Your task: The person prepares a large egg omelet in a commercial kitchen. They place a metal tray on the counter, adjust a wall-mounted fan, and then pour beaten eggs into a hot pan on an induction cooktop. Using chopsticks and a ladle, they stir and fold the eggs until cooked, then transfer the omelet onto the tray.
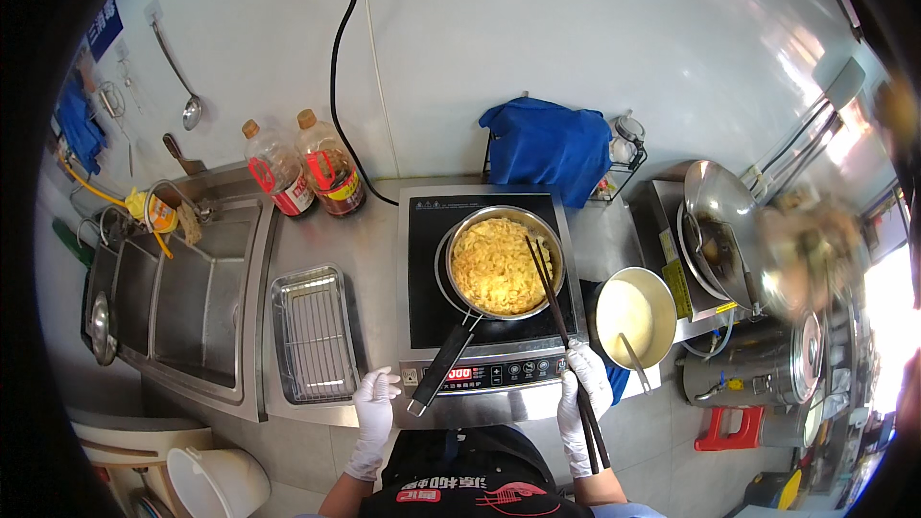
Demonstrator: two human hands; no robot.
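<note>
A steel saucepan (558, 250) full of yellow frying food (496, 266), whose exact kind I cannot tell, sits on a black induction cooker (424, 324) with a lit display. Its black handle (442, 367) points towards me. My right hand (586, 381), in a white glove, grips long dark chopsticks (555, 306); their tips reach into the food at the pan's right side. My left hand (375, 396), also gloved, is near the handle's end, apart from it, holding nothing, fingers partly curled. Right of the cooker stands a pot of pale liquid (624, 313) with a metal utensil (633, 360) in it.
Left of the cooker lies a steel tray with a wire rack (315, 338), beside a steel sink (198, 309). Two sauce bottles (331, 183) stand behind. A blue cloth (547, 144) covers a rack at the wall. A wok (719, 230) stands on the right.
</note>
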